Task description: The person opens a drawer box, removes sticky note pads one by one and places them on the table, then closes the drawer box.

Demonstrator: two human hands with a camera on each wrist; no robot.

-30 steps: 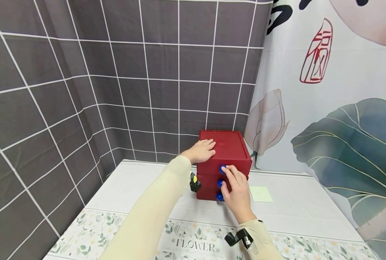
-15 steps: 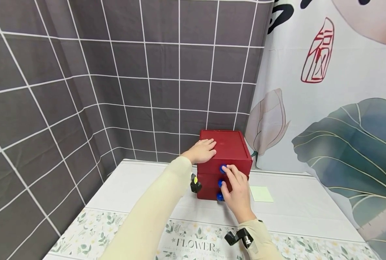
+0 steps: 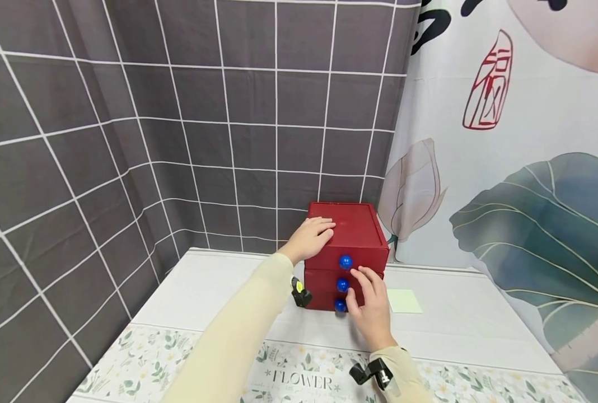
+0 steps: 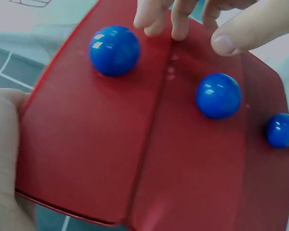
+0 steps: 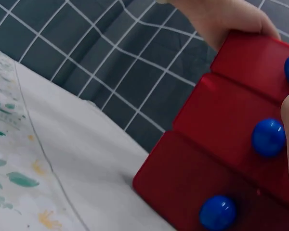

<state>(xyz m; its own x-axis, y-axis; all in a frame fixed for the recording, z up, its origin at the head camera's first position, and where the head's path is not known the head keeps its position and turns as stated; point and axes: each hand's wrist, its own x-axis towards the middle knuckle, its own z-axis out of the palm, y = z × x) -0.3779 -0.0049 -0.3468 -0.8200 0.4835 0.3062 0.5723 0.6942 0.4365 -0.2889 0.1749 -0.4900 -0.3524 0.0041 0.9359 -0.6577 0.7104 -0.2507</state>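
A small red drawer cabinet [image 3: 351, 221] stands at the back of the table, its stacked fronts facing me. Down the front run the top blue knob [image 3: 345, 262], the middle blue knob [image 3: 342, 285] and the bottom blue knob [image 3: 340, 305]. My left hand [image 3: 309, 238] rests on the left part of the cabinet's top, fingers extended. Just right of the knobs is my right hand [image 3: 370, 308], thumb and fingers spread with nothing between them. In the left wrist view, its thumb [image 4: 250, 31] and fingers are apart from the round knobs.
A pale green paper square [image 3: 403, 300] lies right of the cabinet. The table [image 3: 228, 280] has a white cover with a floral band along the front. A dark gridded curtain [image 3: 248, 140] hangs behind, and a printed white curtain [image 3: 430, 101] on the right.
My right hand has let go of the top knob and drawn slightly down and right, uncovering it. The left hand stays on the cabinet's top. The cabinet has not visibly moved.
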